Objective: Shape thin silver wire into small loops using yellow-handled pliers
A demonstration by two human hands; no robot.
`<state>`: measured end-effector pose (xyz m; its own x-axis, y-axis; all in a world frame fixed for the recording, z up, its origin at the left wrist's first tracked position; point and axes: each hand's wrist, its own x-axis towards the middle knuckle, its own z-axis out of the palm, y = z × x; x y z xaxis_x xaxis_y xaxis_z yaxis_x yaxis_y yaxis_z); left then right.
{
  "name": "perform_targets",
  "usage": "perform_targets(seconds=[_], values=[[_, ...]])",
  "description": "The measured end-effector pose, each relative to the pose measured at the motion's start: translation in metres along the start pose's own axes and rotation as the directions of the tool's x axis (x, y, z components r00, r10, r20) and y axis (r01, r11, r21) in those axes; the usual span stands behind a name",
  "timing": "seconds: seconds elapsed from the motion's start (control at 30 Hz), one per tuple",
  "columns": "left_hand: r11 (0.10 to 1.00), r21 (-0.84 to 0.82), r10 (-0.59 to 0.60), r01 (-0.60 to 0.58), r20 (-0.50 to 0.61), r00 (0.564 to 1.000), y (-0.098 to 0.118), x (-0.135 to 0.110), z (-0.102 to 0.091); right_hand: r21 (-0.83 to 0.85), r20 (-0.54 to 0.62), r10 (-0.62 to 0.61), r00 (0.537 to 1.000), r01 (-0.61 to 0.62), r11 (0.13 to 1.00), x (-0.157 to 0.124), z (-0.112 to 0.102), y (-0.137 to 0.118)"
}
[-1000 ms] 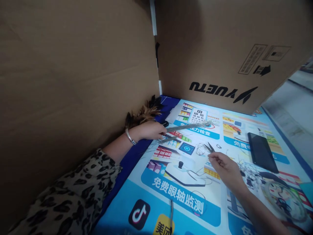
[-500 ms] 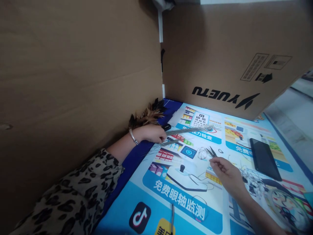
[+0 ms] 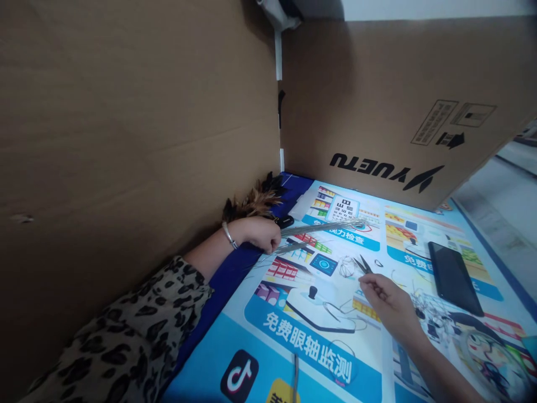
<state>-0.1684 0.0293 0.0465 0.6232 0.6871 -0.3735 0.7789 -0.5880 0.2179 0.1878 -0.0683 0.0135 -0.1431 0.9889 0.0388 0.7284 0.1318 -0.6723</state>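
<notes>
Probably picking wires (image 3: 321, 227) at the table's (image 3: 210, 341) left edge: left hand (image 3: 260, 234) curled, hold unclear, fine pinch needed; right hand (image 3: 388, 299) grips pliers (image 3: 367, 267).

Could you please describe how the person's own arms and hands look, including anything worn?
The left arm wears a loose, pale sleeve with dark leopard-like spots and a silver bangle. The left hand and right hand are gloveless; the visible right forearm has no sleeve.
</notes>
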Motion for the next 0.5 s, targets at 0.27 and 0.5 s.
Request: perform_targets(seconds=[0.27, 0.5], values=[[0.997, -0.013, -0.082, 0.082, -0.298, 0.951, 0.018, 0.001, -0.005, -0.028, 0.001, -0.020, 1.000, 0.020, 0.999, 0.001, 0.000, 0.002], [0.980, 0.074, -0.146, 0.187, -0.376, 0.915, 0.045, 0.013, 0.011, -0.035, 0.003, -0.029, 1.000, 0.029, 0.999, 0.001, 0.000, 0.002]])
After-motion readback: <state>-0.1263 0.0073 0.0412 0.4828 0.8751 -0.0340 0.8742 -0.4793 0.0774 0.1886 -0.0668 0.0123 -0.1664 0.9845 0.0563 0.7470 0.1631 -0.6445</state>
